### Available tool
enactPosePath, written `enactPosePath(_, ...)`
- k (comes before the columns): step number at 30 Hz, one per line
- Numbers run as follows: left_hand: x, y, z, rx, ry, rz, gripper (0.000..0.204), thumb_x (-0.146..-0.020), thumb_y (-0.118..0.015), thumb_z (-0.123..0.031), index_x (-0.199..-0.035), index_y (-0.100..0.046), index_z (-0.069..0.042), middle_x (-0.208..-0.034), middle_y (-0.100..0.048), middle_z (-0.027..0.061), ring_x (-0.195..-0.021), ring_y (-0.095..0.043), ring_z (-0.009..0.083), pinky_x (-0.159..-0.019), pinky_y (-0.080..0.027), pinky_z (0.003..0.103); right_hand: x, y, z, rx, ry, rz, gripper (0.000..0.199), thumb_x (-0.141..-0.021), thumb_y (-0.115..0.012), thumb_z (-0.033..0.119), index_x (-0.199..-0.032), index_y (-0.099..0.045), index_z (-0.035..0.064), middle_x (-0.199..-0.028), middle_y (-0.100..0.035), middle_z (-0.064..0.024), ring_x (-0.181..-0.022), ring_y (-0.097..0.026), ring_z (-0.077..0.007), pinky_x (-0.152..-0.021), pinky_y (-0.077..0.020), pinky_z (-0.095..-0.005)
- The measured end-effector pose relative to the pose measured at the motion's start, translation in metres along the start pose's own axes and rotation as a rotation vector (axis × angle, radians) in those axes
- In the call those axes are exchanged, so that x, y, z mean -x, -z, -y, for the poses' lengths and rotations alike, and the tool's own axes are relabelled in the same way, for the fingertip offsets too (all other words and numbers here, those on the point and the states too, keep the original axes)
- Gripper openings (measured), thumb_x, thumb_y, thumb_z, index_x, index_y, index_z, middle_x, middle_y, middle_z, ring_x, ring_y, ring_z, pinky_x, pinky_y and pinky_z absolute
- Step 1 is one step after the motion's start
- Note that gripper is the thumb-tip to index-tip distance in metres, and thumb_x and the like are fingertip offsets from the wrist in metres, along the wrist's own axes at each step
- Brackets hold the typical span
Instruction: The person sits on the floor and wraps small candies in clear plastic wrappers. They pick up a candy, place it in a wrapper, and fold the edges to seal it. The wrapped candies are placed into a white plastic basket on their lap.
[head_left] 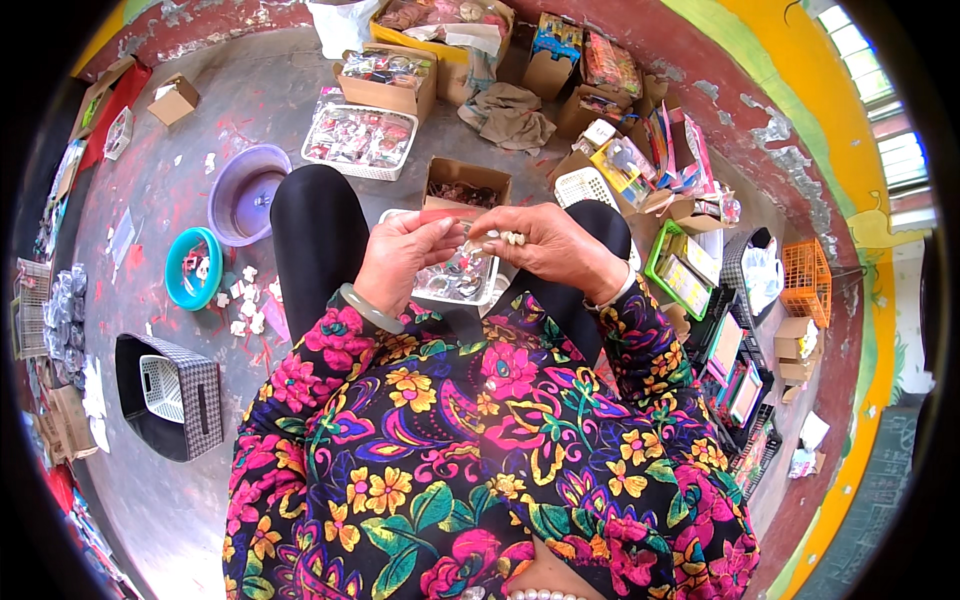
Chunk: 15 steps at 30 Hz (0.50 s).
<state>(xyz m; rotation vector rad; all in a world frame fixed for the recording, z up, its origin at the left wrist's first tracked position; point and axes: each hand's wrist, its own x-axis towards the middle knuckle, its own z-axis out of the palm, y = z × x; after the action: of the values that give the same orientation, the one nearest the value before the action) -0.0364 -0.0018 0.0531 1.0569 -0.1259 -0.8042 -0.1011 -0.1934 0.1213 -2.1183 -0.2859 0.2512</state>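
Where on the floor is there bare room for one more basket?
Mostly bare floor lies between the small cardboard box, purple tub and upper white tray; another patch lies below the checkered bin. The right side is crowded: green basket, orange crate.

Floor, grey: bore purple basin, turquoise basin, checked bin towards left edge; brown cloth near far edge.
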Motion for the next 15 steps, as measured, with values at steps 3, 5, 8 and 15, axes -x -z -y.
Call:
enactPosePath(3, -0.001, -0.001, 0.001, -0.028, 0.001, -0.029, 0.02, -0.086, -0.058, -0.013, -0.101, -0.061, 0.0, -0.092, -0.065, 0.0059, -0.079, -0.061, 0.0101, -0.069, -0.05, 0.022, 0.0, 0.001, 0.005, -0.011, -0.005, -0.02, 0.018, -0.086, -0.058, 0.012, -0.101, -0.059, 0.0008, -0.092, -0.063, -0.0062, -0.084, -0.054, -0.0109, -0.075, -0.0436, -0.0255)
enactPosePath(5, -0.001, -0.002, 0.001, -0.045, 0.001, -0.026, 0.02, -0.086, -0.058, -0.012, -0.101, -0.061, 0.0, -0.092, -0.065, 0.0056, -0.078, -0.061, 0.0097, -0.069, -0.05, 0.022, 0.0, -0.001, 0.002, -0.057, 0.035, -0.09, 0.019, -0.085, -0.06, 0.013, -0.101, -0.059, 0.0028, -0.09, -0.063, -0.0079, -0.081, -0.057, -0.0131, -0.073, -0.0452, -0.0269)
enactPosePath(8, -0.001, -0.003, -0.001, -0.061, 0.012, -0.024, 0.019, -0.086, -0.058, -0.009, -0.102, -0.061, 0.0, -0.093, -0.064, 0.0058, -0.081, -0.061, 0.0102, -0.07, -0.051, 0.022, -0.001, -0.004, 0.002, -0.127, 0.054, -0.189, 0.02, -0.084, -0.06, 0.012, -0.102, -0.059, 0.0033, -0.089, -0.064, -0.008, -0.082, -0.058, -0.0123, -0.073, -0.0459, -0.027)
enactPosePath(15, -0.001, -0.007, 0.001, -0.048, -0.053, 0.077, 0.025, -0.085, -0.057, -0.005, -0.109, -0.056, 0.0, -0.097, -0.064, 0.0075, -0.088, -0.062, 0.0117, -0.069, -0.052, 0.022, -0.006, -0.009, -0.009, -0.102, 0.129, -0.283, 0.021, -0.084, -0.059, 0.007, -0.104, -0.058, 0.0028, -0.09, -0.063, -0.0079, -0.082, -0.057, -0.0106, -0.074, -0.0457, -0.0259)
